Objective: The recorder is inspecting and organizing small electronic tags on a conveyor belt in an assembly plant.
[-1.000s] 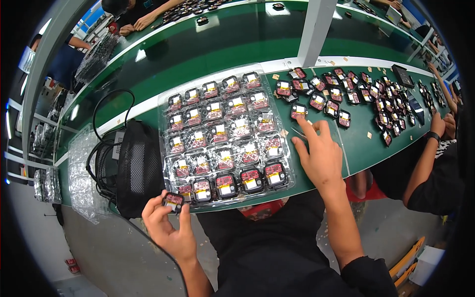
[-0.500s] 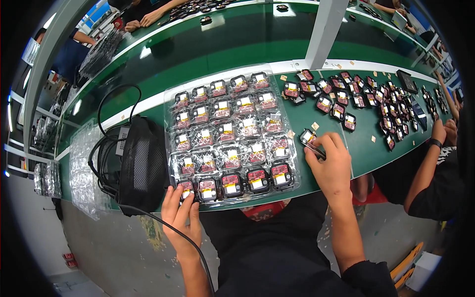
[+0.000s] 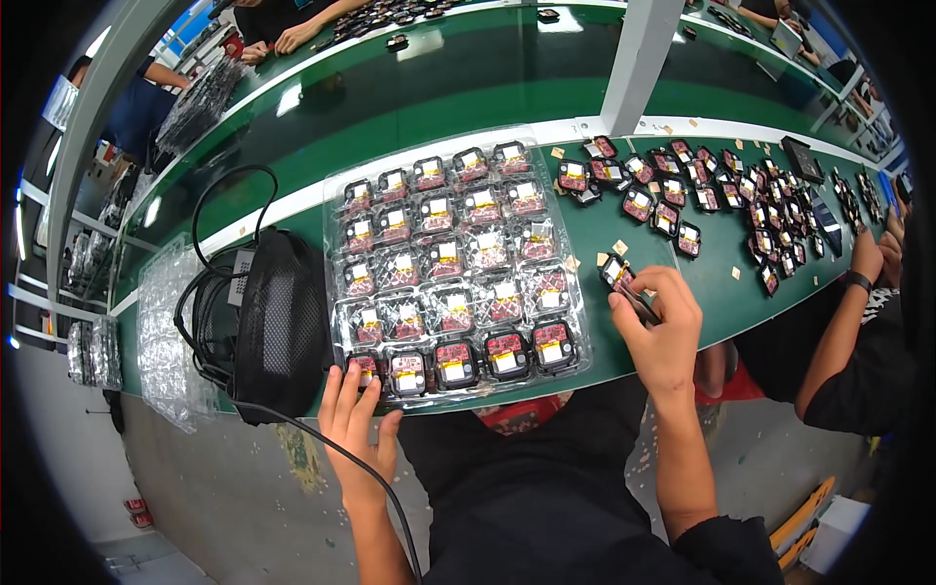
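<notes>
A clear plastic tray (image 3: pixel 582 336) lies before me, filled with rows of small square black-rimmed modules bearing red faces and yellow-and-white labels. The fingers of my left hand (image 3: pixel 356 424) rest stretched out over the module (image 3: pixel 364 367) at its near left corner, thumb apart. Right of the tray, my right hand (image 3: pixel 663 331) is closed on a slim dark and silver tool, seemingly tweezers (image 3: pixel 643 309), partly hidden by the fingers. Just beyond its fingertips, a loose module (image 3: pixel 615 272) sits tilted; whether the tool touches it, I cannot tell.
Many loose modules (image 3: pixel 770 210) spread over the green table at right, among small beige paper bits (image 3: pixel 620 248). Left of the tray stand a black mesh bag (image 3: pixel 283 322) with cables and stacked clear trays (image 3: pixel 175 331). A co-worker's hands (image 3: pixel 873 255) are at far right.
My right hand has shifted slightly right and toward me, and the module by it has turned. My left thumb has moved away from the tray's edge.
</notes>
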Available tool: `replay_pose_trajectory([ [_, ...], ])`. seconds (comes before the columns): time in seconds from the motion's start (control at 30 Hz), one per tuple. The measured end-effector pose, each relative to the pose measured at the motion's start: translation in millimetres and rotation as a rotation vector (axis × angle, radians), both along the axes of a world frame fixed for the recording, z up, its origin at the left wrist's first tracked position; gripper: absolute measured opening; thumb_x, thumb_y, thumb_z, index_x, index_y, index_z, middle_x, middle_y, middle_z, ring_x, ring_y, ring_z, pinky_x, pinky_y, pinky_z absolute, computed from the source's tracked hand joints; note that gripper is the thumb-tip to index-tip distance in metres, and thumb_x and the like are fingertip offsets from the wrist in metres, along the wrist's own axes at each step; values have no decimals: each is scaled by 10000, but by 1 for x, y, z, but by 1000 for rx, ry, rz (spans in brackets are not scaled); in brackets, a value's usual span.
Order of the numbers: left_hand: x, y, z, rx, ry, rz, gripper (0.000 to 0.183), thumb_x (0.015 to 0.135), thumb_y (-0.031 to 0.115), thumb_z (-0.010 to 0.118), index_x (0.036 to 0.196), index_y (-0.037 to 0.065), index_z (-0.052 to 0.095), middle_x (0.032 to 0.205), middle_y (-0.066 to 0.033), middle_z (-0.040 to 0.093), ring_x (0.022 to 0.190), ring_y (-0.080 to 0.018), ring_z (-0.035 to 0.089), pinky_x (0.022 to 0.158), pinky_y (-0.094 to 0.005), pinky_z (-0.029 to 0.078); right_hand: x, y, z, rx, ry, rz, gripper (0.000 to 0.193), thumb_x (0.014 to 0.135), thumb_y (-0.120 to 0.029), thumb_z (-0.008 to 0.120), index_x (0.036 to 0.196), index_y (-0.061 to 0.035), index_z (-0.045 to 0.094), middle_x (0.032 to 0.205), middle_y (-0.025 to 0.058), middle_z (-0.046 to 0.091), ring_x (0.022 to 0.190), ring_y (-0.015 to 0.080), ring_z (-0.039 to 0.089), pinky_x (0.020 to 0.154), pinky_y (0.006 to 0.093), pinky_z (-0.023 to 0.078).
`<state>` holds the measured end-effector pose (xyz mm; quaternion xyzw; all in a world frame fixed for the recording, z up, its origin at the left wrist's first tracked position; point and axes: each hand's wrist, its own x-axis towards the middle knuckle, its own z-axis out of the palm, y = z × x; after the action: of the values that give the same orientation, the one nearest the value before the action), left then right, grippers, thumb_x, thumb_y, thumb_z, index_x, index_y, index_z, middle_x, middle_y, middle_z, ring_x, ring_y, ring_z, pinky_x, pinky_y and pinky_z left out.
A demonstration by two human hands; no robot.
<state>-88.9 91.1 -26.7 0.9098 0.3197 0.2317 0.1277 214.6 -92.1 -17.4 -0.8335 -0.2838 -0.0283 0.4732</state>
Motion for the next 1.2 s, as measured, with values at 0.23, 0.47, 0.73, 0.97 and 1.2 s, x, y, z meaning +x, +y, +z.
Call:
replay_pose_trajectory([
  [0.23,11,-12,1,217,-63,-79,443,901,300,769,1245,29,704,1417,-153,632,1418,-436,482,1161,-600,358,-12,-10,7,99,-54,59,262,716,-29,845,921,-22,682,1032,81,675,524,55,419,460,246,331],
  [0.47,24,-19,-1,131,10,-114,391,872,260,790,1192,37,754,1334,-118,696,1376,-422,535,1164,-586,344,-39,-14,14,171,27,235,293,689,-27,878,920,-22,697,1060,83,686,491,28,385,428,237,316],
  [0.73,25,-39,1,210,-179,-97,486,969,420,709,1248,23,695,1353,-191,655,1360,-469,533,1153,-597,374,-68,-19,22,186,-140,506,296,693,-168,925,900,-87,730,1045,78,692,706,182,686,584,294,566],
  [0.97,57,-97,22,-1091,-802,-308,855,871,615,740,1392,-40,567,1410,-234,555,1241,-339,632,1060,-455,523,-89,-24,34,225,-73,745,324,745,-200,916,971,-64,729,1089,91,699,719,155,688,552,274,566],
  [1.2,53,-110,15,-1351,-991,-254,765,825,539,807,1286,-36,600,1307,-169,593,1161,-319,669,1008,-442,569,-103,-39,48,75,-44,665,411,801,-246,880,1108,-40,701,1041,89,638,721,207,657,600,321,566],
])
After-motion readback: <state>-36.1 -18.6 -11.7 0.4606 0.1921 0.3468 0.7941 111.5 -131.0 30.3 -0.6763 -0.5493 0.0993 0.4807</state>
